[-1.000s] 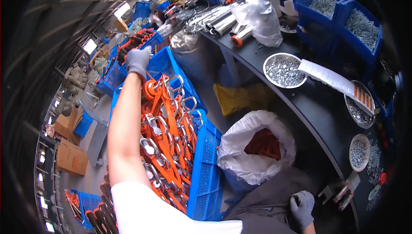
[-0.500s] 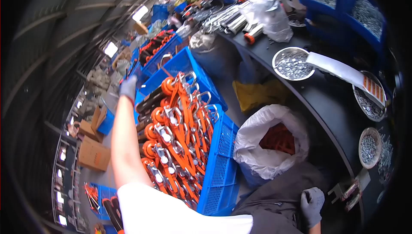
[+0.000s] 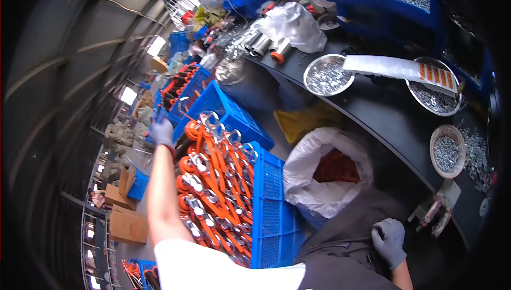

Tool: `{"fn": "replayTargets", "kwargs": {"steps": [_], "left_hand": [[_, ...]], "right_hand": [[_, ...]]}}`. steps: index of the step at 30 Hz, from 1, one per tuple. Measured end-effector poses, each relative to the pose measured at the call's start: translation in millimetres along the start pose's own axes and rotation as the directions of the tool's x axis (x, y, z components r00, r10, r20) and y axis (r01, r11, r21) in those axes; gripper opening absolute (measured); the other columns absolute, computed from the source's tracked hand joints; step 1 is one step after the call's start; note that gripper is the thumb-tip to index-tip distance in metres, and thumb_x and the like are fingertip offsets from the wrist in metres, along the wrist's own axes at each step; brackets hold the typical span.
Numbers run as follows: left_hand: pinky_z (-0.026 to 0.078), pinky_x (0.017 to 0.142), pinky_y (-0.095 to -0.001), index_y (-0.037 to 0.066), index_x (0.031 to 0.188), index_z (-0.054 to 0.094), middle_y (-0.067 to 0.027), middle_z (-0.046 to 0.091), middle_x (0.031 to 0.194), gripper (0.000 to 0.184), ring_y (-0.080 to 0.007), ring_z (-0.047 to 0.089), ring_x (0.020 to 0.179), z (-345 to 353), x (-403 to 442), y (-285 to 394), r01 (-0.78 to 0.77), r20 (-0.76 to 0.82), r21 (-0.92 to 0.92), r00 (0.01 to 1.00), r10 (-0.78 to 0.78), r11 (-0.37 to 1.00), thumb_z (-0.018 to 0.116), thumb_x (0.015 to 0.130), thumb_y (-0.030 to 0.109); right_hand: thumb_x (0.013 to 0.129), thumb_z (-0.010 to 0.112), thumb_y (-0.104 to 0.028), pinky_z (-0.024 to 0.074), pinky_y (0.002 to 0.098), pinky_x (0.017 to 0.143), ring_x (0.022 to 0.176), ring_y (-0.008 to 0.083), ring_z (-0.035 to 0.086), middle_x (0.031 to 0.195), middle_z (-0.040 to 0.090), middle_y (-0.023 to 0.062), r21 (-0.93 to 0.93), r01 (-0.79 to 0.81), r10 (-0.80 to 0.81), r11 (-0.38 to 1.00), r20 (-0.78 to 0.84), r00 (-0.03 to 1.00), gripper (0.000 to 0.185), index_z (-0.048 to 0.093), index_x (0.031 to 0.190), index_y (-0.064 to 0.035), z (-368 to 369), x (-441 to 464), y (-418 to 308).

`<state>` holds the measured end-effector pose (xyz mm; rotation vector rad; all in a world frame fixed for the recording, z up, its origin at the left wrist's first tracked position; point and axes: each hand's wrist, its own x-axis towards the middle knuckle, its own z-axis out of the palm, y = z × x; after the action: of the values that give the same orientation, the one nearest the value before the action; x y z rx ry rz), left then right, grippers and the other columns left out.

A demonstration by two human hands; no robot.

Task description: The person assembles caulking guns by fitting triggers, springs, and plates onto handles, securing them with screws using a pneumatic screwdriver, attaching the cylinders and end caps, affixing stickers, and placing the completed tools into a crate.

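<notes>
The left hand point(image 3: 161, 131), seen a second ago in front of the rear blue crate point(image 3: 239, 113), has drawn back and outward to beside the far left corner of the loaded blue crate point(image 3: 274, 199), uncovering a metal loop point(image 3: 182, 100) by the rear crate. The view has tilted, levelling the white strip point(image 3: 380, 65) on the tabletop point(image 3: 380, 117).

There were two gloved hands point(image 3: 389, 241), ratchet straps point(image 3: 215, 183) too overlapped to count, one white sack point(image 3: 298, 168), one yellow bag point(image 3: 304, 123) beside it, at least four round dishes point(image 3: 450, 175) and two blue hardware bins point(image 3: 404, 10).
</notes>
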<state>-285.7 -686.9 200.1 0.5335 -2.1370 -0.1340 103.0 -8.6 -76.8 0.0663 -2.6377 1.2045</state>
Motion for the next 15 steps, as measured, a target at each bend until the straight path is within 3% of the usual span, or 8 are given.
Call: {"fn": "replayTargets", "kwargs": {"steps": [3, 5, 7, 8, 11, 13, 14, 15], "left_hand": [[0.044, 0.083, -0.0461, -0.005, 0.100, 0.063, -0.0227, 0.061, 0.094, 0.032, -0.0382, 0.058, 0.093, -82, -44, 204, -0.510, -0.001, -0.184, 0.855, 0.519, 0.840, 0.058, 0.090, 0.026], [0.050, 0.077, -0.0382, -0.005, 0.104, 0.063, -0.0175, 0.062, 0.090, 0.027, -0.0285, 0.064, 0.079, -120, -106, 310, -0.638, 0.154, -0.482, 0.613, 0.775, 0.601, 0.060, 0.091, 0.019], [0.049, 0.087, -0.0368, -0.001, 0.105, 0.065, -0.0160, 0.063, 0.096, 0.023, -0.0270, 0.063, 0.095, -132, -180, 373, -0.683, 0.354, -0.618, 0.199, 0.914, 0.388, 0.059, 0.089, 0.015], [0.049, 0.089, -0.0381, 0.000, 0.105, 0.066, -0.0162, 0.064, 0.099, 0.027, -0.0298, 0.063, 0.097, -131, -213, 400, -0.655, 0.504, -0.677, -0.081, 0.860, 0.336, 0.060, 0.088, 0.021], [0.050, 0.091, -0.0428, 0.003, 0.103, 0.069, -0.0194, 0.067, 0.101, 0.035, -0.0358, 0.064, 0.099, -69, -325, 411, -0.482, 0.588, -0.798, -0.494, 0.641, 0.360, 0.058, 0.085, 0.031], [0.051, 0.088, -0.0452, 0.005, 0.099, 0.071, -0.0211, 0.069, 0.103, 0.035, -0.0378, 0.066, 0.096, -5, -400, 384, -0.474, 0.580, -0.813, -0.607, 0.543, 0.339, 0.054, 0.084, 0.031], [0.051, 0.088, -0.0452, 0.006, 0.098, 0.072, -0.0204, 0.069, 0.104, 0.035, -0.0388, 0.066, 0.095, 35, -437, 361, -0.474, 0.593, -0.804, -0.610, 0.525, 0.358, 0.052, 0.084, 0.031], [0.051, 0.087, -0.0451, 0.006, 0.098, 0.072, -0.0205, 0.069, 0.104, 0.035, -0.0390, 0.066, 0.094, 62, -466, 341, -0.429, 0.599, -0.801, -0.581, 0.551, 0.418, 0.052, 0.085, 0.031]], "right_hand": [[0.074, 0.071, -0.017, 0.0457, 0.0412, 0.069, 0.079, 0.0290, 0.063, 0.086, 0.066, 0.0081, 0.021, 0.065, -0.066, 0.998, 0.042, 0.997, 0.012, 0.068, 0.085, -0.0123, -12, 6, -13], [0.072, 0.073, -0.014, 0.0460, 0.0388, 0.068, 0.078, 0.0276, 0.064, 0.086, 0.068, 0.0074, 0.055, 0.125, -0.126, 0.991, 0.032, 0.991, 0.016, 0.068, 0.087, -0.0119, -24, 13, -29], [0.069, 0.074, -0.011, 0.0456, 0.0376, 0.067, 0.076, 0.0264, 0.063, 0.085, 0.067, 0.0063, 0.071, 0.200, -0.199, 0.977, -0.032, 0.980, 0.020, 0.068, 0.088, -0.0099, -39, 19, -49], [0.067, 0.074, -0.010, 0.0454, 0.0370, 0.066, 0.074, 0.0259, 0.063, 0.084, 0.067, 0.0059, 0.076, 0.244, -0.237, 0.967, -0.096, 0.967, 0.022, 0.067, 0.088, -0.0086, -52, 20, -58], [0.061, 0.064, -0.003, 0.0448, 0.0359, 0.064, 0.069, 0.0253, 0.061, 0.083, 0.065, 0.0092, -0.080, 0.313, -0.321, 0.947, -0.319, 0.892, 0.028, 0.065, 0.089, -0.0064, -100, 10, -70], [0.073, 0.054, 0.001, 0.0476, 0.0390, 0.070, 0.078, 0.0293, 0.061, 0.088, 0.064, 0.0155, -0.244, 0.106, -0.225, 0.964, -0.536, 0.814, 0.020, 0.061, 0.091, 0.0002, -134, -14, -52], [0.083, 0.048, 0.006, 0.0492, 0.0421, 0.081, 0.087, 0.0311, 0.061, 0.093, 0.063, 0.0171, -0.398, -0.240, -0.127, 0.885, -0.703, 0.700, 0.019, 0.061, 0.096, 0.0037, -137, -24, -37], [0.090, 0.046, 0.008, 0.0475, 0.0409, 0.090, 0.094, 0.0303, 0.061, 0.099, 0.064, 0.0156, -0.188, -0.372, 0.074, 0.909, -0.806, 0.588, 0.019, 0.061, 0.100, 0.0057, -146, -25, -17]]}}
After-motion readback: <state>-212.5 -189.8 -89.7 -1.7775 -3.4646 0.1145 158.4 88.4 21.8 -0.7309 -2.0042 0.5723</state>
